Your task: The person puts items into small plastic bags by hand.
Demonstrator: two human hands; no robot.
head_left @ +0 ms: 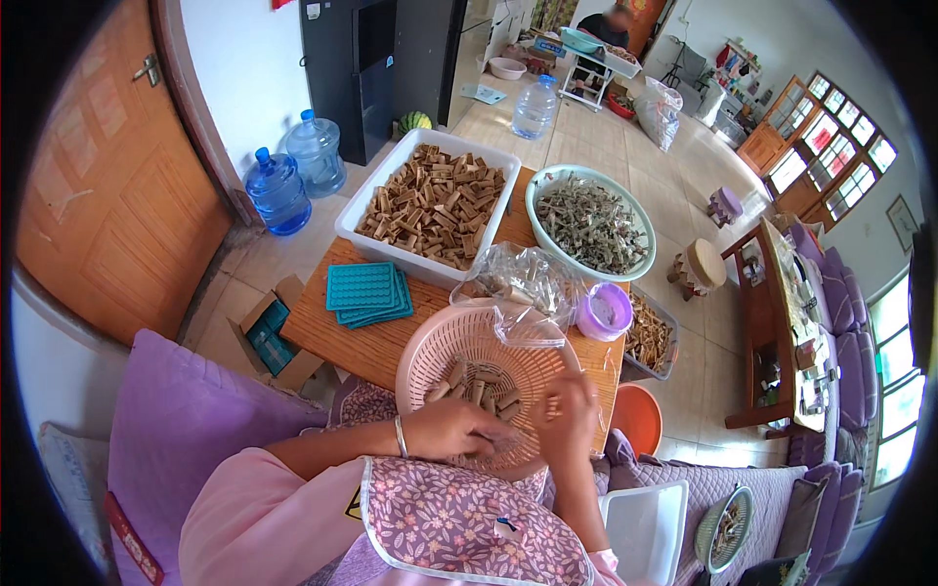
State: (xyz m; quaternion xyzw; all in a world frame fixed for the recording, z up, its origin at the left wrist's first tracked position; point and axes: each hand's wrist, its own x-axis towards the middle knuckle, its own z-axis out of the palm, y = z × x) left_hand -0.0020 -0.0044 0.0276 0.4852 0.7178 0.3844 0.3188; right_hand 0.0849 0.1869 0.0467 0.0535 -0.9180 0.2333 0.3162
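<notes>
1. Brown pieces (479, 391), small and stubby, lie loosely heaped in the bottom of the pink basket (418, 363), which has slotted walls and sits at the desk's near edge.
2. The hands are both at the basket. The left hand (451, 430) is over its near side, fingers bent; I cannot tell whether they grasp anything. The right hand (569, 415) is at its right side, fingers curled and blurred; I cannot tell what, if anything, it grips.
3. Against the basket's far rim lies a clear plastic bag (528, 273), with a lilac tub (606, 314) to the basket's far right.
4. Stacked teal mats (362, 288) lie to the basket's far left, on the wooden desk (376, 354).
5. Beyond the basket, a white tray (401, 252) is filled with brown blocks (440, 205).
6. Beyond and right of the basket, a pale green bowl (540, 232) holds greyish scraps (591, 223).
7. Lower, right of the basket, is an orange basin (637, 415).
</notes>
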